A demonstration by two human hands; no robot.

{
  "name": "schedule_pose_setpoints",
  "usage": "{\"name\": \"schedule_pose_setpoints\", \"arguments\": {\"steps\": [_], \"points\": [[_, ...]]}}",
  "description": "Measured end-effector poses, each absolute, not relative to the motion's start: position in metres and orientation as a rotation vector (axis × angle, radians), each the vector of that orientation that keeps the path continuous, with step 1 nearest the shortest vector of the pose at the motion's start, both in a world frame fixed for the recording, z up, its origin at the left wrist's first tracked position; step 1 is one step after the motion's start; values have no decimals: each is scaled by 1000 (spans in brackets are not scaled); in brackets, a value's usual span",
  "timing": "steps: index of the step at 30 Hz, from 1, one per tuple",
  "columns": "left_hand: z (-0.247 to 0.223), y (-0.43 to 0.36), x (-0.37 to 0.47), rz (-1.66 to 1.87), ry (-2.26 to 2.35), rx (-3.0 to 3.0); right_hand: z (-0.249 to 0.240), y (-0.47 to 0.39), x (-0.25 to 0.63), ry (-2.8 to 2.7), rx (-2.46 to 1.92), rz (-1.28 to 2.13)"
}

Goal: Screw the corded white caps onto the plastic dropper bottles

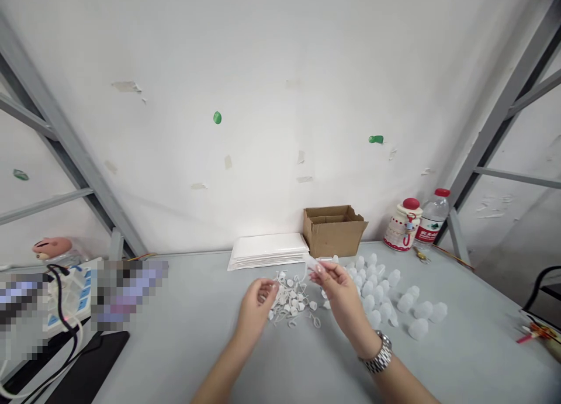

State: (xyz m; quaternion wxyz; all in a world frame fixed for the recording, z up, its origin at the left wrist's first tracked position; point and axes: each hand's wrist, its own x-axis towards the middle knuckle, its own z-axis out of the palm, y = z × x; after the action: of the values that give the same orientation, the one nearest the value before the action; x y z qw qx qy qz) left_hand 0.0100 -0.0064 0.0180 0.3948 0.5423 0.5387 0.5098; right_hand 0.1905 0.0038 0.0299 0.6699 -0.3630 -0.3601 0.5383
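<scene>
Right grip (335,284) on translucent whitish piece (312,263)

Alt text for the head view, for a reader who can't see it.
A right hand with a metal watch holds a small translucent white piece; the left hand is at a pile of small white looped parts on a gray table. Frosted pieces lie at right; white envelopes and an open cardboard box sit behind.

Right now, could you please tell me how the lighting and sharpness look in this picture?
Head view: diffuse light on the wall, dimmer at upper right; soft shadows on the table; wide-angle distortion toward the edges; blocky pixelation at left; small glints on the watch.
</scene>
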Motion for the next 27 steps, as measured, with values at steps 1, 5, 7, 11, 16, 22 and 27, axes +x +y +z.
{"name": "schedule_pose_setpoints", "arguments": {"steps": [1, 5, 7, 11, 16, 22, 27], "points": [[13, -6, 11, 1212, 1446, 1542, 31, 6, 195, -771, -811, 1191], [-1, -11, 17, 903, 1580, 1965, 33, 9, 199, -720, -782, 1187], [-3, -14, 19, 847, 1623, 2046, 32, 7, 196, -745, -784, 1209], [-2, -15, 20, 765, 1656, 2110, 29, 4, 189, -776, -799, 1247], [-8, -14, 19, 789, 1623, 2134, 29, 3, 188, -781, -808, 1269], [-8, -14, 18, 733, 1657, 2189, 28, 3, 188, -780, -809, 1281], [-1, -15, 19, 647, 1682, 2236, 26, 3, 187, -816, -850, 1270]]}}
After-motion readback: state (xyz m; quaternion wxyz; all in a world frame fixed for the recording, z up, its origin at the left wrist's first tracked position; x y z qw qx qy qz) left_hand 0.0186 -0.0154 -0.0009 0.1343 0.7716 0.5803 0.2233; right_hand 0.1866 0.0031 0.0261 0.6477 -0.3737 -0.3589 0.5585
